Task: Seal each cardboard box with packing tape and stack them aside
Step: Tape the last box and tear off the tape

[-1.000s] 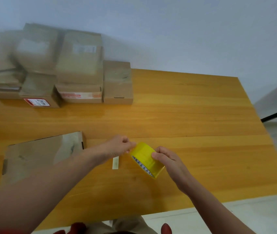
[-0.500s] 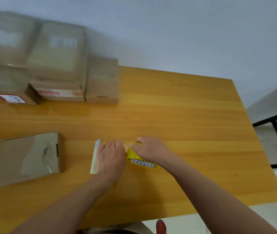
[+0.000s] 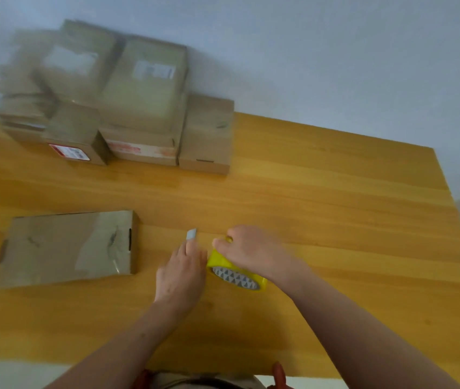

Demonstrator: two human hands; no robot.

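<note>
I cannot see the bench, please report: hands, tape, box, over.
Left grip flat, fingers on tape strip. Right grip holds yellow tape roll. Box lies apart, to the left; nothing blocks it.

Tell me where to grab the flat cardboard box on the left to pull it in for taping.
Grip the flat cardboard box at its right short end, the slotted wall, coming from the right with the left hand, the nearest one; the right hand holds the tape roll. The box lies flat and low, so thumb on top and fingers against that end wall probably hold best.
</note>
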